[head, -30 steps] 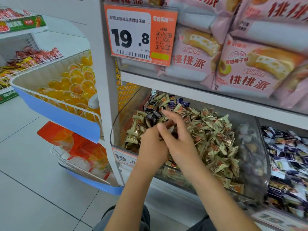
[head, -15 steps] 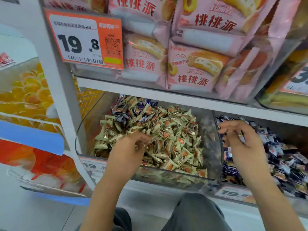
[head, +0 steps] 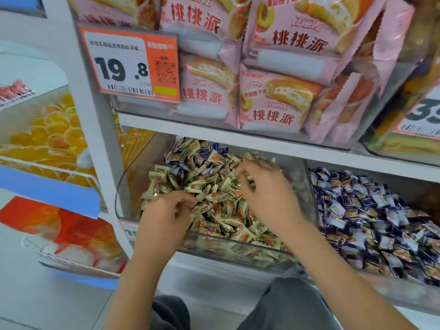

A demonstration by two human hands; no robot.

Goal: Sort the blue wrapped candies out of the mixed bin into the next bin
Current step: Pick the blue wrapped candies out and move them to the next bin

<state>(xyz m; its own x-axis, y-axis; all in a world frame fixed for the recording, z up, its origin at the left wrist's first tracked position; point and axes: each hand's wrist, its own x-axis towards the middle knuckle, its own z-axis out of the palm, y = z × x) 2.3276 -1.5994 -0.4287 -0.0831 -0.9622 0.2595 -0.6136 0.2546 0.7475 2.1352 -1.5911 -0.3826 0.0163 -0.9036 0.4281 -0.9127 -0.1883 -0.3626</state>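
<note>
Both hands reached into a clear plastic mixed bin on a shop shelf, seen from above by the person's head camera. The left hand rested low on the near side of the heap, its fingers curled down into the gold wrapped candies; whether it pinched one could not be told. The right hand was further in and higher, fingers bent over the pile, blurred, so its grip could not be told either. The blue wrapped candies still in this bin lay beyond both hands, at the back left of the heap (a few more showed among the gold ones just past the left hand). To the right of the right hand, just beside the mixed bin, stood the next bin, heaped with blue and white wrapped pieces. Above the hands, on the upper shelf, sat pink snack packets, and to their left hung an orange price tag reading 19.8. Left of the left hand, a wire basket held orange jelly cups.
</note>
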